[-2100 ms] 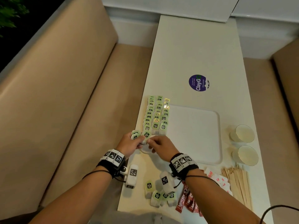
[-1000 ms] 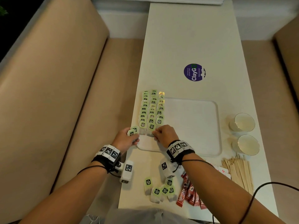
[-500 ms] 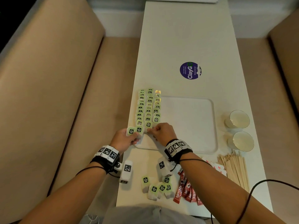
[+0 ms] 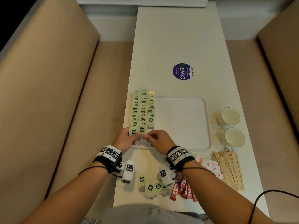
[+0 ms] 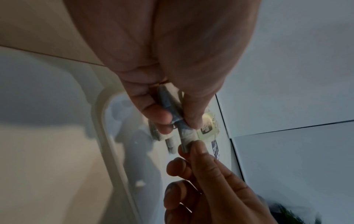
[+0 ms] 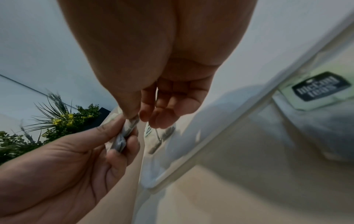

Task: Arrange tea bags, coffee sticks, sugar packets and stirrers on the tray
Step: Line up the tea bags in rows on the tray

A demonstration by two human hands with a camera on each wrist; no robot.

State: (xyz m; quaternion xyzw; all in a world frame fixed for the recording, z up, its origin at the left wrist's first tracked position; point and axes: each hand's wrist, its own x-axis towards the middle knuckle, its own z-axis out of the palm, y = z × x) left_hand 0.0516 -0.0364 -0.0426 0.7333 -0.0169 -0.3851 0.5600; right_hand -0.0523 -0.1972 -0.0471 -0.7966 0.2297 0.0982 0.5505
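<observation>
While pinched between thumb and fingers of left hand [image 4: 125,138], two green-tagged tea bags [image 4: 137,131] held just above near left corner of white tray [image 4: 182,125]; same small stack seen edge-on in left wrist view [image 5: 173,112], with fingertips [image 5: 197,149] of right hand [image 4: 159,140] pinching its end. Right hand curled, thumb and forefinger closed on edge of the bags, remaining fingers tucked loosely. Three overlapping rows of tea bags [image 4: 143,109] lined along tray's left side, far ends past the rim. Rest of tray bare white. Loose tea bags [image 4: 149,185] lying on table [image 4: 176,38] near its front edge, red coffee sticks [image 4: 182,189] just beside them to the right, then sugar packets [image 4: 208,165] and a heap of wooden stirrers [image 4: 229,168]. Two small cups [image 4: 230,116] standing right of tray. Round purple sticker [image 4: 182,71] farther up table.
</observation>
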